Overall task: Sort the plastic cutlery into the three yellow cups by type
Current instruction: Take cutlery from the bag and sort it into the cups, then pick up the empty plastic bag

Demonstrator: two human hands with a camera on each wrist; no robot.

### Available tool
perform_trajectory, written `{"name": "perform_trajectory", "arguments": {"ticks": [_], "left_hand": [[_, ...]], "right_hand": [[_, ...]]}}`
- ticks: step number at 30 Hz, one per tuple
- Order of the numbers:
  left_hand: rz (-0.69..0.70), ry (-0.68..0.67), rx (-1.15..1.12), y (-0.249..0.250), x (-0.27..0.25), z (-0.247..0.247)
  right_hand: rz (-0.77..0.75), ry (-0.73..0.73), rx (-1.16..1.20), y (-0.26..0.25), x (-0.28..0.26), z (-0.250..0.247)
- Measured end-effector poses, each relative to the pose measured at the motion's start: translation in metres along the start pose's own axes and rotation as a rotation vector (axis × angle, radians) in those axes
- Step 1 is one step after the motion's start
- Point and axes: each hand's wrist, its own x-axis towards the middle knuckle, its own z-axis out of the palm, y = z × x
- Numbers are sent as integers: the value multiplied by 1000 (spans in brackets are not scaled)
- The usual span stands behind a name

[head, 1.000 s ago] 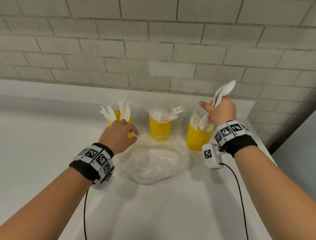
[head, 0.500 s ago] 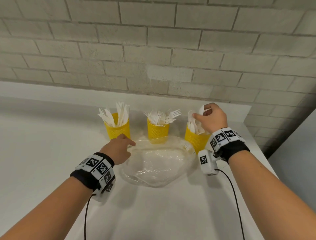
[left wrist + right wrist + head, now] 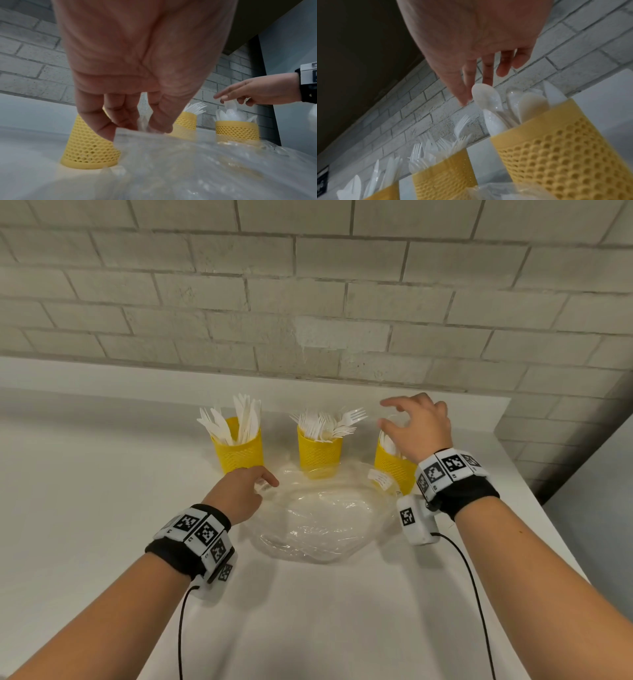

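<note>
Three yellow mesh cups stand in a row by the wall. The left cup (image 3: 238, 450) holds knives, the middle cup (image 3: 320, 451) forks, the right cup (image 3: 390, 465) spoons (image 3: 486, 97). My right hand (image 3: 388, 414) hovers just above the spoon cup with fingers spread, holding nothing. A clear plastic bag (image 3: 318, 518) lies flat in front of the cups. My left hand (image 3: 263, 486) pinches the bag's left edge (image 3: 144, 125) between thumb and fingers, just in front of the knife cup (image 3: 89, 148).
The white table (image 3: 102, 491) ends at a brick wall (image 3: 308, 302) right behind the cups. Its right edge runs close beside the spoon cup. A small white label (image 3: 380, 479) sits on the bag near that cup. Wrist-camera cables trail back toward me.
My right hand lowered a bundle of spoons into the right cup and let go. My left hand came off the knife cup and down to the bag's edge.
</note>
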Motion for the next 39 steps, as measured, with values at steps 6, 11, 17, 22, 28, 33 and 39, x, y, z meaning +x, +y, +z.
{"name": "perform_trajectory", "arguments": {"ticks": [6,11,17,22,28,33,39], "left_hand": [[-6,50,-104,3,-5,2],[-45,141,-249,1,-5,7],[-191,51,-56,-13,-10,1],[-182,30,-259,-14,-21,4],[-180,-2,-593,10,-30,-4],[-166,-56,-990,23,-42,-19],[-112,-116,-1101,16,-52,-29]], "right_hand": [[34,25,-143,12,-1,2],[-95,156,-31,2,-23,1],[159,-267,-218,3,-74,4],[321,-541,-90,30,-95,22],[446,-405,524,20,-97,23],[554,-409,985,7,-107,7],[413,-461,895,9,-124,-8]]}}
